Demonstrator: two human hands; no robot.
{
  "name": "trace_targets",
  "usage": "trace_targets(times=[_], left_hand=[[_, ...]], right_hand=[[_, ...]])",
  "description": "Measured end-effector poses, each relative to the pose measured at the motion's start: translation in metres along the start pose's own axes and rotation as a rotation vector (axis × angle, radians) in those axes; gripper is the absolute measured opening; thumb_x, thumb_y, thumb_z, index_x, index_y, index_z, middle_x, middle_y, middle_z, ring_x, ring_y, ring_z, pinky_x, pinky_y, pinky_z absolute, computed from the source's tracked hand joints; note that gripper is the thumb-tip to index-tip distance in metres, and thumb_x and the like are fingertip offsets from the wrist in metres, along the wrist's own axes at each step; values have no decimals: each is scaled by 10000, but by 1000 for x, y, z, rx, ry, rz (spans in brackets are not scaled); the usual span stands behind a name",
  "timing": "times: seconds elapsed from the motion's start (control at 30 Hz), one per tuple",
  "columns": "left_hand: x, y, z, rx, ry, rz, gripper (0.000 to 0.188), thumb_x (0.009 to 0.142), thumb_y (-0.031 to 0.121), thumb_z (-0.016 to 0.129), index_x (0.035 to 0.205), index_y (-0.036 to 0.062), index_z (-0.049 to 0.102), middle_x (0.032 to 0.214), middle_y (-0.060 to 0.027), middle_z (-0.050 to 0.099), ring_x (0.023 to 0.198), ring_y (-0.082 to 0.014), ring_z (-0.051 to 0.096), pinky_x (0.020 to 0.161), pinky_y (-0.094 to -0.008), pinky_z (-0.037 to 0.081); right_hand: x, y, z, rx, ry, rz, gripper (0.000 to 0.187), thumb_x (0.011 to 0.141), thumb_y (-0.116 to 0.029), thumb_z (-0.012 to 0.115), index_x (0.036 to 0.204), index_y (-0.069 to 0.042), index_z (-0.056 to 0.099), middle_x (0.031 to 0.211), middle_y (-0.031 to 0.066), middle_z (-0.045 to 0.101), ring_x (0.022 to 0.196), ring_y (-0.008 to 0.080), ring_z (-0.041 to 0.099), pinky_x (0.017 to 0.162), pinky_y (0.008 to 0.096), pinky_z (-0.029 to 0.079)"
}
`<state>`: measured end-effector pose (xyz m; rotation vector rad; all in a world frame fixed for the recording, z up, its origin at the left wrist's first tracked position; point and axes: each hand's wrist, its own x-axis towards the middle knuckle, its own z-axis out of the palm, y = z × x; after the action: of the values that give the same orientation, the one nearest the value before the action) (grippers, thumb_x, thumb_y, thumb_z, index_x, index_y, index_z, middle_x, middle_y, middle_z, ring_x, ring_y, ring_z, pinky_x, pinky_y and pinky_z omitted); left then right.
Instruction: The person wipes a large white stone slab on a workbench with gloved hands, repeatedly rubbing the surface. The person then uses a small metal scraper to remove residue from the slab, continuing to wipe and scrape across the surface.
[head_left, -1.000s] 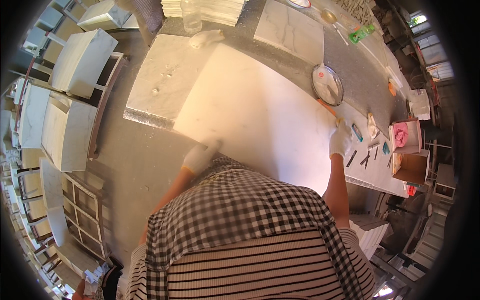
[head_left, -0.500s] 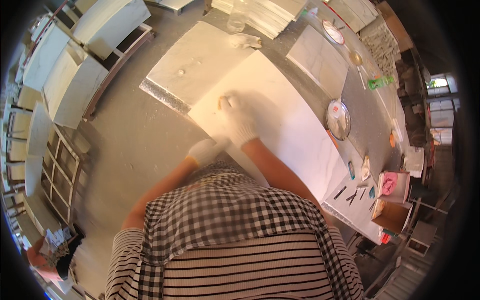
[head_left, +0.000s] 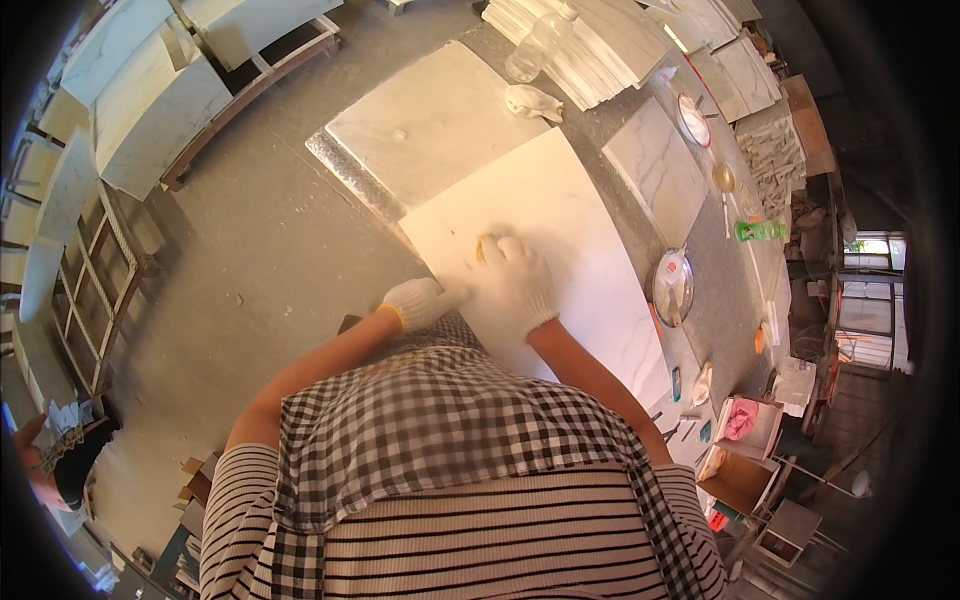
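Note:
Both my hands wear white knitted gloves. My right hand (head_left: 518,275) is closed and pressed on top of a white marble-look slab (head_left: 590,290). A small yellowish-brown bit shows at its fingertips; what it is I cannot make out. My left hand (head_left: 415,303) rests at the slab's near left edge, its fingers stretched out onto the surface near the right wrist. Beyond lies a second pale slab (head_left: 430,130), partly beside and behind the first. A crumpled white glove (head_left: 533,102) sits on its far right corner.
Stacked slabs (head_left: 590,50) and a clear plastic bottle (head_left: 540,45) stand at the back. On the right are a metal dish (head_left: 674,290), a green bottle (head_left: 760,231), a ladle (head_left: 724,180) and an open carton (head_left: 738,480). Racks with slabs (head_left: 160,110) line the left.
The view has shifted, so the slabs sit lower and further right in the picture. My right hand stays on the white slab and my left hand stays at its edge.

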<state>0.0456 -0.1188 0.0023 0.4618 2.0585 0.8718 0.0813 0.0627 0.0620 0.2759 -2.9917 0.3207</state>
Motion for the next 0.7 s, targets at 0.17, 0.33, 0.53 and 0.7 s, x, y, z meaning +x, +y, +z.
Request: trace_targets(times=[0.17, 0.33, 0.53, 0.7], left_hand=[[-2, 6, -2, -45, -22, -26, 767, 925, 673, 439, 935, -41, 720, 777, -196, 694, 796, -315, 697, 772, -403, 520], [4, -2, 0, -8, -86, -63, 697, 927, 634, 460, 952, -9, 728, 905, -199, 714, 875, -341, 686, 840, -412, 505], [3, -3, 0, -10, -67, 58, 771, 919, 662, 464, 902, -66, 715, 764, -208, 698, 771, -308, 688, 762, -408, 523], [-7, 15, -7, -114, -100, -83, 841, 912, 700, 439, 898, -95, 715, 728, -203, 703, 758, -294, 695, 756, -395, 531]], right_hand=[[73, 4, 33, -14, 75, 3, 261, 837, -207, 627, 1078, -108, 616, 961, 105, 608, 871, 328, 616, 720, 443, 505], [63, -17, 28, 52, 50, 53, 298, 827, -205, 632, 1112, -121, 619, 989, 104, 593, 890, 313, 605, 748, 425, 495], [11, 1, 20, -87, -40, -63, 198, 885, -193, 583, 1071, -143, 628, 1030, 81, 603, 947, 279, 621, 759, 440, 518], [56, 127, 15, -138, 321, 302, 199, 875, -124, 541, 1051, -124, 634, 940, 103, 630, 854, 306, 635, 748, 434, 514]])
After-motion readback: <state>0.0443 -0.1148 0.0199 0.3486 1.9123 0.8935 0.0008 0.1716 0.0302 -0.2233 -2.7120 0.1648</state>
